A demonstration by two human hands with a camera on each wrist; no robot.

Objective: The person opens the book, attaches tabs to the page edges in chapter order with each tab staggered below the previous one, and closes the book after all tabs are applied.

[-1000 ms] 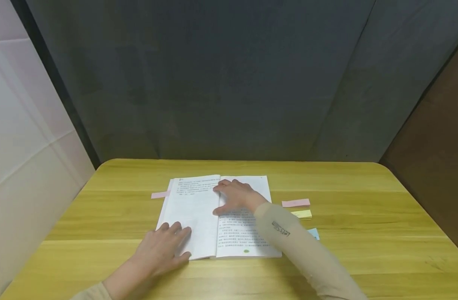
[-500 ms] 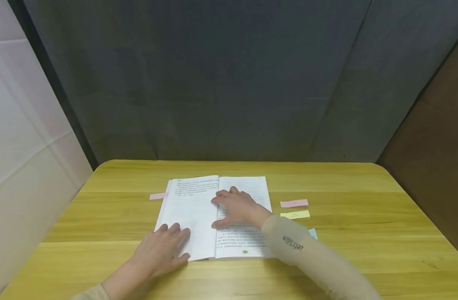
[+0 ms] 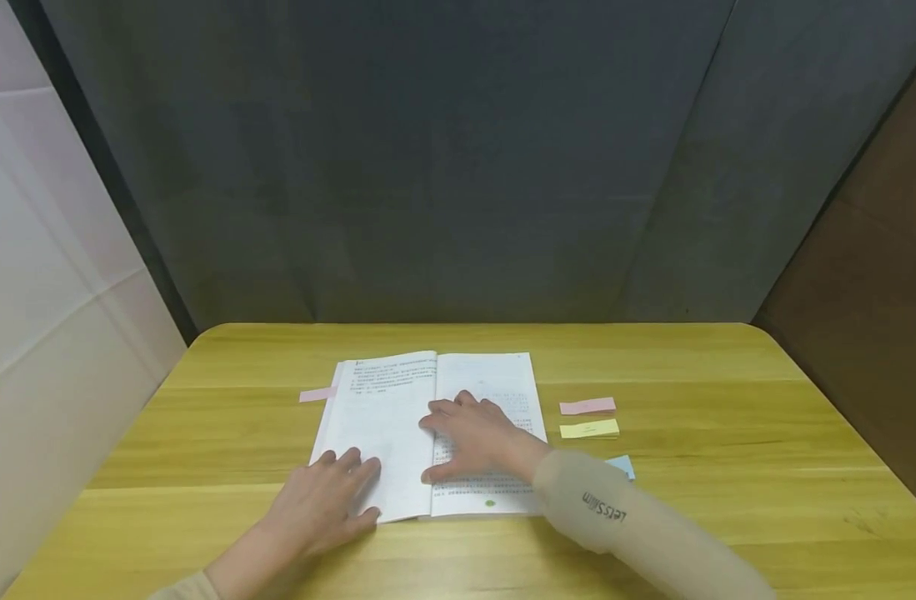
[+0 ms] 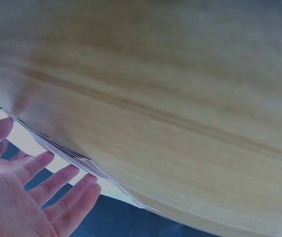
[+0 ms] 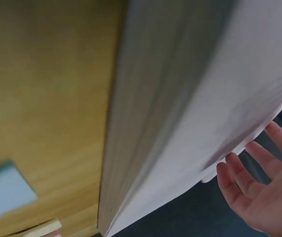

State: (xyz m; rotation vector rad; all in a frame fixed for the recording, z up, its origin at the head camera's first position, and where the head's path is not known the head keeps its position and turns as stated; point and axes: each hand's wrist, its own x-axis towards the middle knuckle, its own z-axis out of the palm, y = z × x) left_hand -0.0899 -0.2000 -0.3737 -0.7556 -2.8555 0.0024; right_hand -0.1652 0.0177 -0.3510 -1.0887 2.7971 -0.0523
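An open book [image 3: 397, 425] lies on the wooden table, its printed pages facing up. A pink sticky tab [image 3: 318, 394] juts from its left edge. My left hand [image 3: 324, 497] rests with spread fingers on the lower left page, thumb near the bottom edge. My right hand [image 3: 473, 442] lies across the right page, fingertips and thumb touching near the centre fold; part of the print is hidden beneath it. In the left wrist view the left fingers [image 4: 66, 195] look extended along the book's edge. The right wrist view has the right fingers [image 5: 252, 168] on the page surface, holding nothing.
Right of the book lie a pink sticky-note strip [image 3: 588, 407], a yellow one [image 3: 589, 429] and a blue one [image 3: 621, 466], partly behind the right sleeve. A dark curtain [image 3: 458, 167] hangs beyond the table's far edge [image 3: 458, 324].
My right hand has slid down along the centre fold toward the book's lower edge, uncovering the upper right page and the yellow strip. The left hand stays in place.
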